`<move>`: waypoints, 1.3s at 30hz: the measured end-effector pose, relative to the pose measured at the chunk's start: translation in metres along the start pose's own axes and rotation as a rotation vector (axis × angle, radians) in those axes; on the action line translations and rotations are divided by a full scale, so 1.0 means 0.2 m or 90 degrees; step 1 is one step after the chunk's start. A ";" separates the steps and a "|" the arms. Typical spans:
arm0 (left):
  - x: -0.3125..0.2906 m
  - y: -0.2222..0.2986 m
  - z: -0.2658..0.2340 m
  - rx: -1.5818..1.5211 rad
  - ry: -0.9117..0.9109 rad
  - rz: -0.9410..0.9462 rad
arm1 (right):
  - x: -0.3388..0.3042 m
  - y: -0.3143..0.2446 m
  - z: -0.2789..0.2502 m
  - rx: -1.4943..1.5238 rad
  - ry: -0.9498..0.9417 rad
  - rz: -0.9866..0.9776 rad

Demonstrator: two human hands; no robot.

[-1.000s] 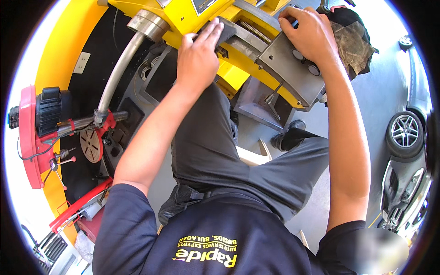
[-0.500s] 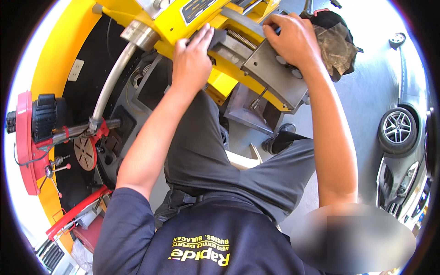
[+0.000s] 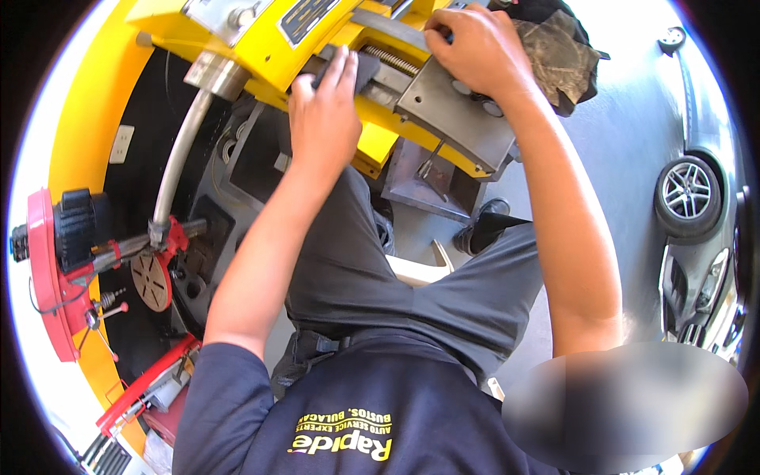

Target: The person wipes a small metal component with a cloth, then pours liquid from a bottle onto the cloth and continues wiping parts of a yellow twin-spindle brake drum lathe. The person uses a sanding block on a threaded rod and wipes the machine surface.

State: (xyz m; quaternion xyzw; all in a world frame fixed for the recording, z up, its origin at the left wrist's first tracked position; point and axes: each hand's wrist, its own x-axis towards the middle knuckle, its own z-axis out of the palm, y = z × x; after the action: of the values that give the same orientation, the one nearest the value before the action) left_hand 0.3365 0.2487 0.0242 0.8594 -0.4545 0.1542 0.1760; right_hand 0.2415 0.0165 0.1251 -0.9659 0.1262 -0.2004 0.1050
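My left hand lies on the yellow machine, its long fingers straight and close together over a dark grey pad, thumb at the other side. The pad's exact kind is unclear. Farther right, my right hand curls over the far end of the grey metal slide block. A bit of blue shows between its thumb and fingers; most of it is hidden. Between the hands runs a threaded screw in the machine's bed.
A dark and camouflage cloth item lies beyond my right wrist. A steel shaft reaches down at left, near a red drill press. Below the machine is a metal tray. A grey car stands at right.
The view has shifted, so the machine sits farther left and higher. Against the machine, my left hand and the pad have slid slightly toward the slide block. My right hand stays at the block.
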 end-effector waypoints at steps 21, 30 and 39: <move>0.02 -0.10 0.02 -0.045 0.021 0.048 | 0.00 -0.05 -0.02 0.013 -0.021 0.036; -0.01 -0.11 -0.03 -0.096 -0.048 0.082 | 0.00 -0.01 -0.01 -0.019 0.009 0.012; -0.03 0.00 -0.03 -0.048 -0.050 0.032 | 0.00 -0.01 -0.02 -0.017 0.020 0.012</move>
State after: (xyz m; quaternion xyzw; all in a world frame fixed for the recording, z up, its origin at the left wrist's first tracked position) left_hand 0.3332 0.2552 0.0273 0.8459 -0.4881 0.1073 0.1863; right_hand 0.2405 0.0170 0.1292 -0.9626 0.1395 -0.2131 0.0922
